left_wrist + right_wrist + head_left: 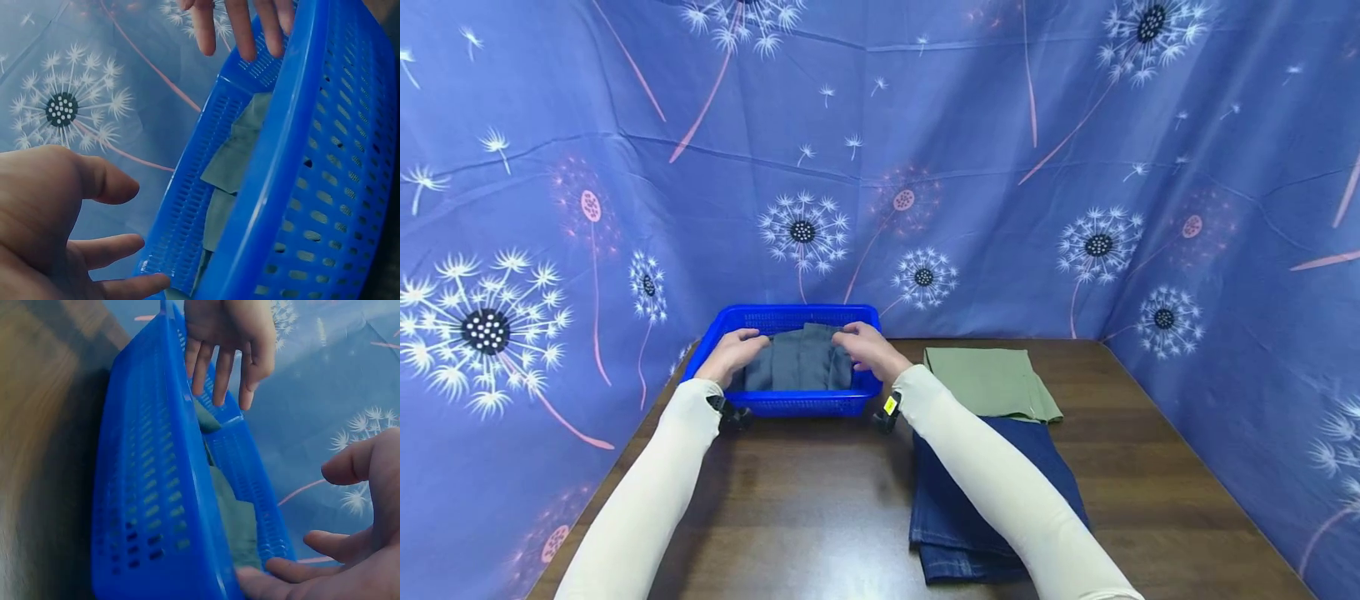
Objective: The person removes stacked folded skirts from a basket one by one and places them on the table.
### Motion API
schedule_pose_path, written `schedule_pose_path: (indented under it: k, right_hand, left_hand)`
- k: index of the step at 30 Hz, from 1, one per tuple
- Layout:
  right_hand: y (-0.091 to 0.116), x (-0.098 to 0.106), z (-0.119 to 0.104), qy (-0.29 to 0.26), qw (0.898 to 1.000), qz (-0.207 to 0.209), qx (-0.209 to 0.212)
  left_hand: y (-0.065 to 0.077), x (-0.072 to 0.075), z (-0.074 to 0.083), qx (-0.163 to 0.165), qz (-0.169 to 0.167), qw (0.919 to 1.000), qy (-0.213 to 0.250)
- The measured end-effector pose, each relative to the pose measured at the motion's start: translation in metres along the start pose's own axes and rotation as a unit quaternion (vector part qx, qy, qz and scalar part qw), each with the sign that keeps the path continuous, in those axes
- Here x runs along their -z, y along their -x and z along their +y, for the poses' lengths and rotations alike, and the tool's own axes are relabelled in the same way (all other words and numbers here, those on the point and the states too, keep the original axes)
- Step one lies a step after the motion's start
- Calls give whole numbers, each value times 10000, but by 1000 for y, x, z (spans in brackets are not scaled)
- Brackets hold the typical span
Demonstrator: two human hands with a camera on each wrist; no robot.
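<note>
A blue plastic basket (808, 404) with perforated walls holds a folded dark grey cloth garment (801, 358). Over the basket's left end is my left hand (733, 354), its fingers spread and nothing between thumb and fingers in the left wrist view. My right hand (868, 346) is at the right end, thumb and fingers apart in the right wrist view. Its lower fingertips (256, 578) come close to the basket's rim and the cloth. In the head view both thumbs overlap the ends of the garment.
To the right of the basket lies a folded light green garment (981, 379) on the brown wooden table (805, 508). Folded dark blue jeans (955, 500) lie in front of it, partly under my right sleeve. A blue dandelion-print curtain (985, 208) surrounds the table's back and sides.
</note>
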State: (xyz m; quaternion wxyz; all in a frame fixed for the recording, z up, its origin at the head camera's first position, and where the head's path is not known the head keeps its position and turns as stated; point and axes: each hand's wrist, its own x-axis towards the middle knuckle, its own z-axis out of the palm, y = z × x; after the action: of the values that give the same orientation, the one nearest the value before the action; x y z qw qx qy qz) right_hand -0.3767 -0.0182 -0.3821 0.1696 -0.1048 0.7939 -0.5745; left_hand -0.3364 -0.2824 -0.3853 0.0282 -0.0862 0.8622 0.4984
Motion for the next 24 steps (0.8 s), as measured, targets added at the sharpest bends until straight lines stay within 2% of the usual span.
schedule_pose_path:
  k: [6, 13, 17, 24]
  right_hand:
    - [-4, -12, 8, 106, 9998, -105, -157]
    - [-13, -23, 14, 258, 9991, 135, -307]
    - [-18, -28, 18, 427, 9980, 266, -379]
    - [-26, -33, 25, 499, 9974, 457, -247]
  left_hand:
    - [-3, -1, -5, 243, -158, 9995, 141]
    - [-7, -1, -10, 333, -136, 9993, 42]
    - [-9, -1, -15, 513, -163, 9985, -17]
    - [-10, 0, -19, 723, -310, 9967, 188]
